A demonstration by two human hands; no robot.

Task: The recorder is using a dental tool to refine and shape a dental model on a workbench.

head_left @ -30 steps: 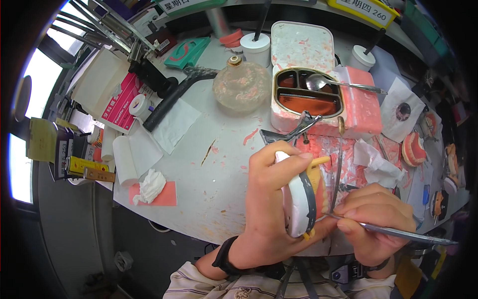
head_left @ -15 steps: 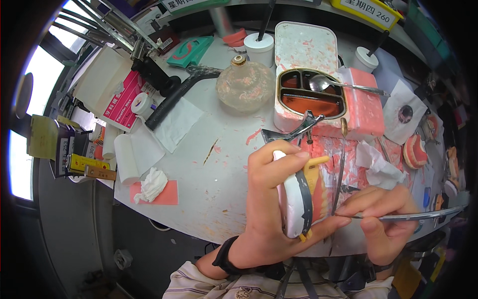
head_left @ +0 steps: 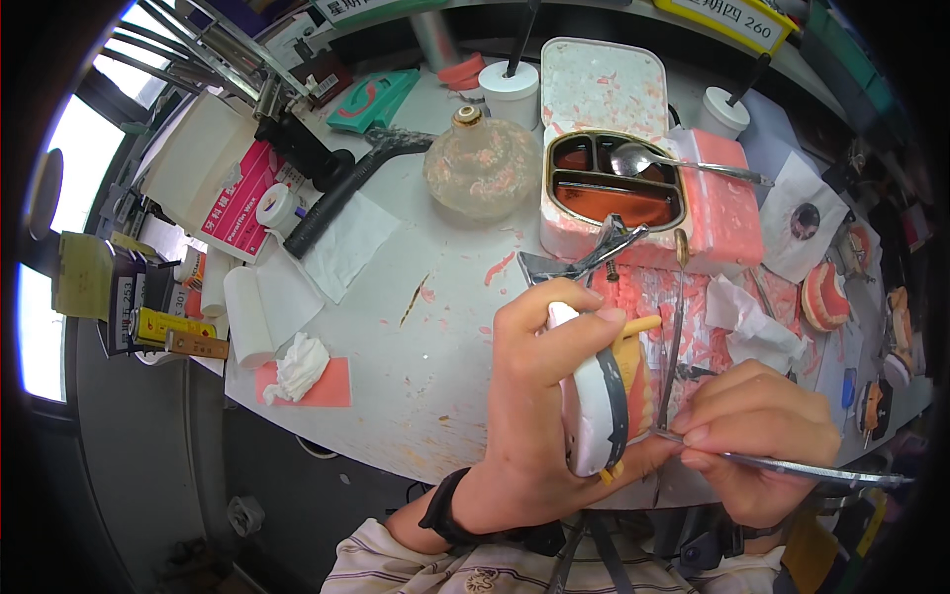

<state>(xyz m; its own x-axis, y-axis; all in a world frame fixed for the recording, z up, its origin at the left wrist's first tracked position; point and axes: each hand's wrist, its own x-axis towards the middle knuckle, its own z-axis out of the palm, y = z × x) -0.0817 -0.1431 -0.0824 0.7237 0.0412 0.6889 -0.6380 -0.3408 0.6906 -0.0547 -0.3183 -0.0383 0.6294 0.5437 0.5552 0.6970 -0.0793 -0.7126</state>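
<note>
My left hand [head_left: 524, 411] is wrapped round a dental model [head_left: 597, 421] with a white plaster base, a dark band, a yellow stone part and pink wax set with teeth. It is held on its side, teeth toward the right. Between the fingertips of my right hand [head_left: 757, 441] is a slim metal wax carver [head_left: 821, 472]. Its tip is at the lower edge of the teeth; whether it touches them I cannot tell. A long thin metal tool with a brass-coloured end [head_left: 674, 342] lies just beyond the hands, among pink wax scraps [head_left: 638, 287].
A wax pot [head_left: 557, 223] with dark compartments stands behind the hands, a spoon [head_left: 717, 170] across it. Beside it are a round glass burner [head_left: 482, 163] and a metal holder [head_left: 584, 259]. Another denture model [head_left: 824, 297] and crumpled tissue [head_left: 767, 337] lie right; a pink wax sheet [head_left: 332, 386] lies left.
The carver has tilted, its far end dropping lower at the right. My right hand's fingers have curled in more. The dental model has turned slightly and shifted a little right.
</note>
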